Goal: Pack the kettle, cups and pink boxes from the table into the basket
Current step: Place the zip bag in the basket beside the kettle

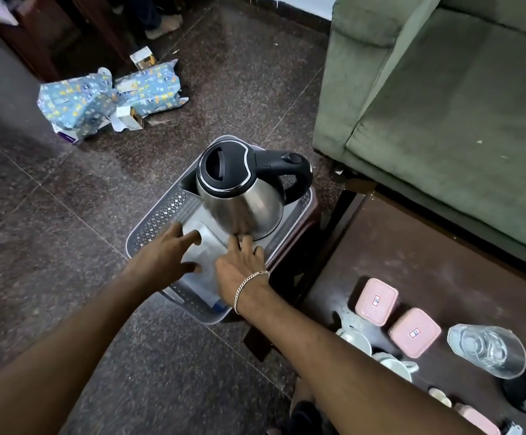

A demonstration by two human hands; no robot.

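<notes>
A steel kettle (242,196) with a black lid and handle stands upright inside the grey perforated basket (158,215), toward its far end. My left hand (167,252) hovers open over the basket's near half, fingers spread. My right hand (239,271), with a chain bracelet at the wrist, is open just in front of the kettle's base, fingertips near it. On the dark table (412,265) at lower right lie two pink boxes (376,301) (414,331), white cups (357,340) partly hidden by my right arm, and a clear glass (487,350) on its side.
The basket rests on a dark stool (299,246) between the table and open floor. A green sofa (443,105) fills the upper right. Blue wrapped parcels (107,95) and small cartons lie on the floor at upper left. Another pink box (478,419) peeks in at the bottom edge.
</notes>
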